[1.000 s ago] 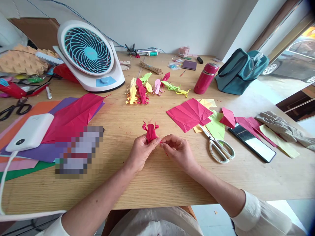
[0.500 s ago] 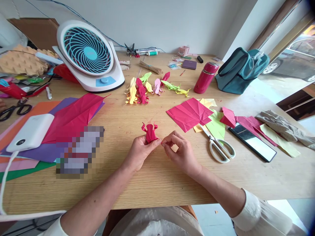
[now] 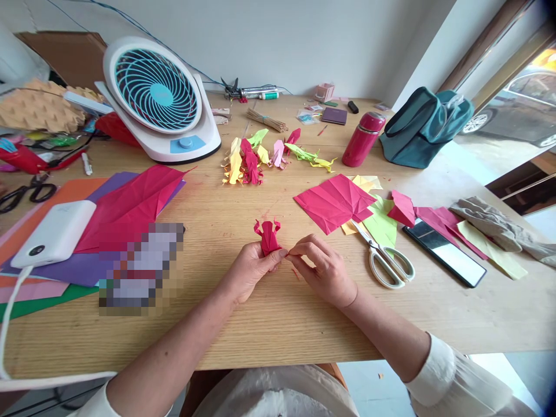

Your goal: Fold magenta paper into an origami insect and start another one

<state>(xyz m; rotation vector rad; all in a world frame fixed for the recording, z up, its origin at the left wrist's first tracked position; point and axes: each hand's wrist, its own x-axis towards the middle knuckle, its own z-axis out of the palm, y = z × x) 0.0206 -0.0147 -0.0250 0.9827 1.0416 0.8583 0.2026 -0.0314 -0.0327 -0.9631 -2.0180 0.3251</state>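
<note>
A small red origami frog (image 3: 269,236) is held over the table's near middle, its two curled legs pointing away from me. My left hand (image 3: 252,269) is closed on its body, thumb on top. The fingers of my right hand (image 3: 325,267) pinch a thin red tip sticking out at the frog's near right side; the fingertips hide most of that tip. Farther back lies a group of finished folded paper frogs (image 3: 251,163) in yellow, red, green and pink. To the right, a creased red paper sheet (image 3: 334,202) rests beside white-handled scissors (image 3: 388,263).
At the left stand a white fan (image 3: 158,95) and a white power bank (image 3: 54,234) on coloured paper sheets (image 3: 130,202), with a blurred-out phone-like object (image 3: 143,263) nearby. Right of me are a phone (image 3: 447,252), a red flask (image 3: 364,139), a teal bag (image 3: 423,127) and grey cloth (image 3: 486,223).
The frog and my left hand have shifted slightly right and the frog is turned a little. My right hand keeps its pinch on the tip, with its wrist slightly raised.
</note>
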